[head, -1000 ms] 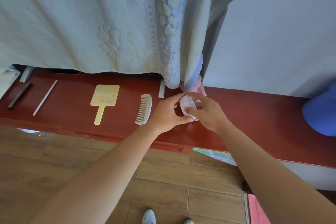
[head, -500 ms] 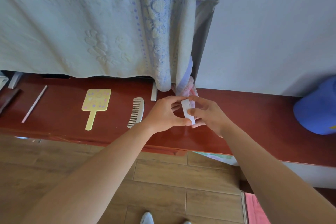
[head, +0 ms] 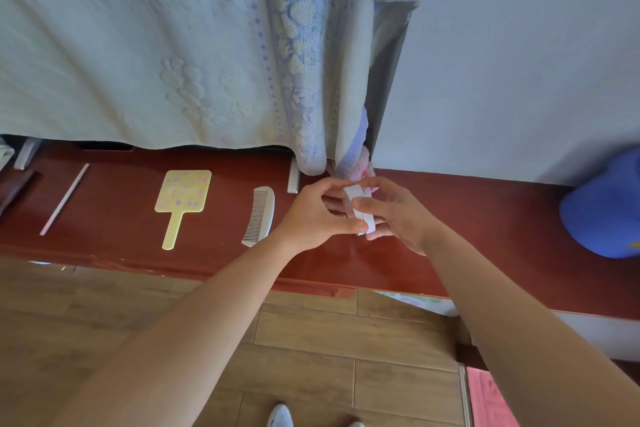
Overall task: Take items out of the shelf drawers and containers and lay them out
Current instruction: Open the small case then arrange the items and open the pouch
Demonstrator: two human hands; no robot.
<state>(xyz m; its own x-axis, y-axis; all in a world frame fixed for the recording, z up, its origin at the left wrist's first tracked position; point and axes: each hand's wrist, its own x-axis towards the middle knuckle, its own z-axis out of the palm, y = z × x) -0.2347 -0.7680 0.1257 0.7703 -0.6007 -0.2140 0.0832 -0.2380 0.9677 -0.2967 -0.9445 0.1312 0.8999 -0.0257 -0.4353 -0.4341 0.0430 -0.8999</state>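
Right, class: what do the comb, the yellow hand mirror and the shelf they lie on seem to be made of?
Comb: probably plastic, pale and matte, with fine, even moulded teeth.
Yellow hand mirror: likely plastic or painted card, flat and thin, with printed dots; its glass side is not visible.
Shelf: apparently wood with a glossy red-brown lacquer, since it shows sheen and reflections.

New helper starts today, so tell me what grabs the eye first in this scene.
First, both hands meet over the red-brown shelf: the left hand and right hand together pinch a small white strip. Left of them, laid in a row, are a white comb, a yellow hand mirror and a thin pale stick. A patterned cloth hangs behind.
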